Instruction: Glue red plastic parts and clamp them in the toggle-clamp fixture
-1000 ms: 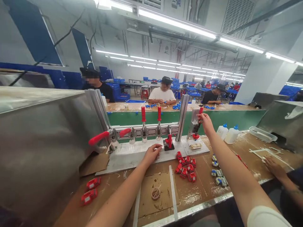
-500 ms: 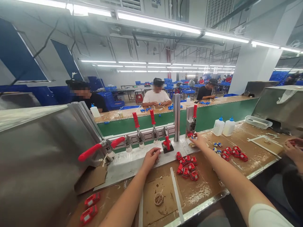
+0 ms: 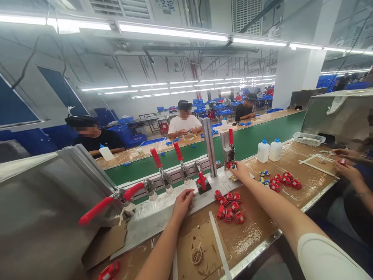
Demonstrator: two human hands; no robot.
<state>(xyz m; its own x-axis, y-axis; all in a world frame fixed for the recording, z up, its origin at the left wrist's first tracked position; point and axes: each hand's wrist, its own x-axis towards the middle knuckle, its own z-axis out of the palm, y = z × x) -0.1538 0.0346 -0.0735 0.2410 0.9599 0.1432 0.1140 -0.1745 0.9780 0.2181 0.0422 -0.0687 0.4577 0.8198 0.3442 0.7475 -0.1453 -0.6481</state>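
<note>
My right hand (image 3: 241, 172) reaches to the toggle clamp (image 3: 231, 144) on the upright metal block. Its fingers close on a small red plastic part (image 3: 229, 165) at the foot of that clamp; a bit of blue shows by the fingertips. My left hand (image 3: 183, 203) rests at the edge of the metal base plate, fingers curled together; whether anything is between them is hidden. Just right of it, a red-handled clamp (image 3: 201, 181) is lowered over a black base (image 3: 204, 188). Several red housings (image 3: 229, 208) lie between my forearms.
More red-handled clamps (image 3: 155, 158) line the rail at left. Blue-and-yellow pieces (image 3: 264, 177) and red housings (image 3: 287, 179) lie right, before two white bottles (image 3: 264, 151). A ring (image 3: 197, 256) lies on cardboard. A co-worker's hands (image 3: 348, 167) hold a red part; other people sit opposite.
The view has turned slightly, shifting the bench leftward. Both my hands stay at about the same places. The co-worker's hands at right have come further into view, with a red part.
</note>
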